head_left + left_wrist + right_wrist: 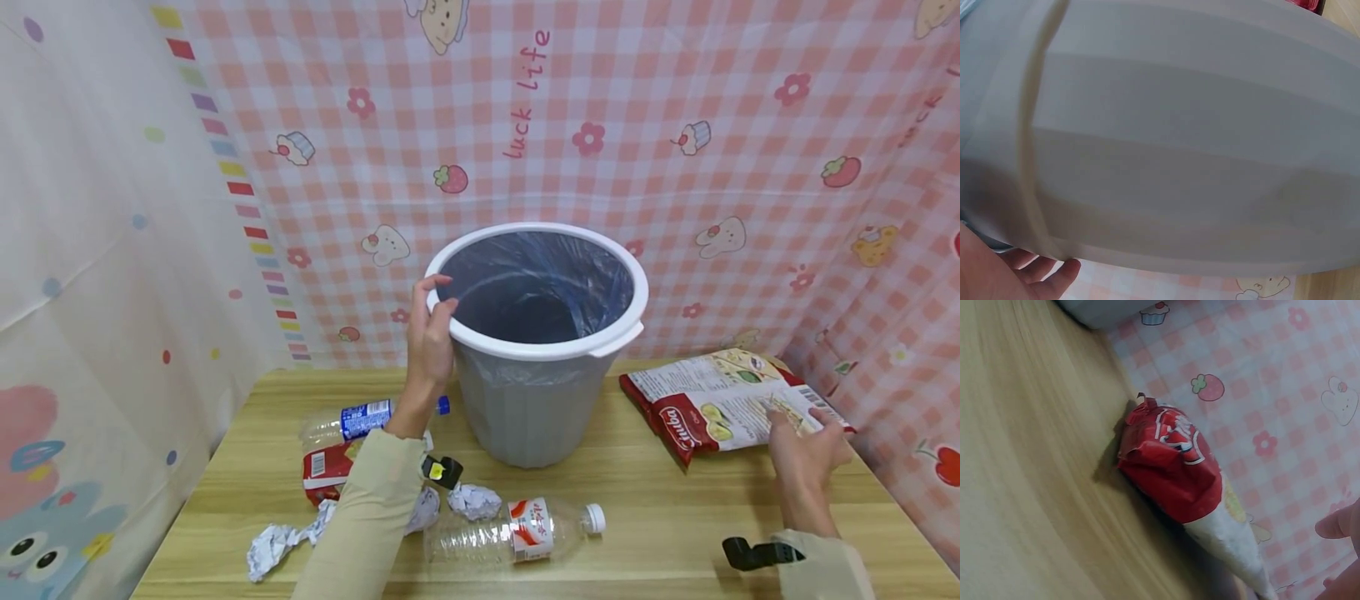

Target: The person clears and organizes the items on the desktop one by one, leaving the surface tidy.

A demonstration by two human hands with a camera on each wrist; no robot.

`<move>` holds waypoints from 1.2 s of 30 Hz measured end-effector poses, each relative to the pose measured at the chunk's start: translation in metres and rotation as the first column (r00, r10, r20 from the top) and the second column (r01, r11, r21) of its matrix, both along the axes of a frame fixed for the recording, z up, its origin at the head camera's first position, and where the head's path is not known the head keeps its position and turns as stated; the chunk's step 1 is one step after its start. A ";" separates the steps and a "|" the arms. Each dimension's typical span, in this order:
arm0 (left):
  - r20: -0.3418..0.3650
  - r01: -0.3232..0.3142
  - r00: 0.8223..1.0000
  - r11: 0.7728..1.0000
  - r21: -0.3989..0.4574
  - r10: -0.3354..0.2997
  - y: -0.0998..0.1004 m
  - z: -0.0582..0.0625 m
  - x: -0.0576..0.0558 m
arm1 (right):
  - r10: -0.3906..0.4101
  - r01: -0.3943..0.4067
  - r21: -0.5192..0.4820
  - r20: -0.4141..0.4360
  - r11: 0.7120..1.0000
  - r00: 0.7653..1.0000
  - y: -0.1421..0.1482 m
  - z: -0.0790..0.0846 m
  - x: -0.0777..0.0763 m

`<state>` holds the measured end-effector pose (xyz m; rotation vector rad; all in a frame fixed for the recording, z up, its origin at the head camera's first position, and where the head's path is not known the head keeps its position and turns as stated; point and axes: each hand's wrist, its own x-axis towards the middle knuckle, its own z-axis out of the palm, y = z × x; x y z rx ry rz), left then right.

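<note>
A grey trash bin with a white rim and a dark plastic liner stands upright on the table. My left hand grips the rim on its left side; in the left wrist view the bin's ribbed wall fills most of the picture, with the left fingers at its edge. To the right lies a red and white plastic food bag. Over the bag's near right end is my right hand, thumb and fingers spread. The right wrist view has the bag's red end, with a gap between bag and thumb.
Left of the bin lie a blue-labelled bottle, a red packet and crumpled paper, partly behind the left forearm. A clear bottle and a paper ball lie in front. A checked curtain hangs behind.
</note>
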<state>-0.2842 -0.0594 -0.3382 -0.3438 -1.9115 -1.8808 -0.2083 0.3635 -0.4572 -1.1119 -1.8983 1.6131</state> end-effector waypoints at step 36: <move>0.012 -0.003 1.000 1.000 0.008 0.003 0.000 0.000 -0.001 | 0.170 -0.181 -0.209 -0.071 0.961 0.983 0.001 -0.032 -0.025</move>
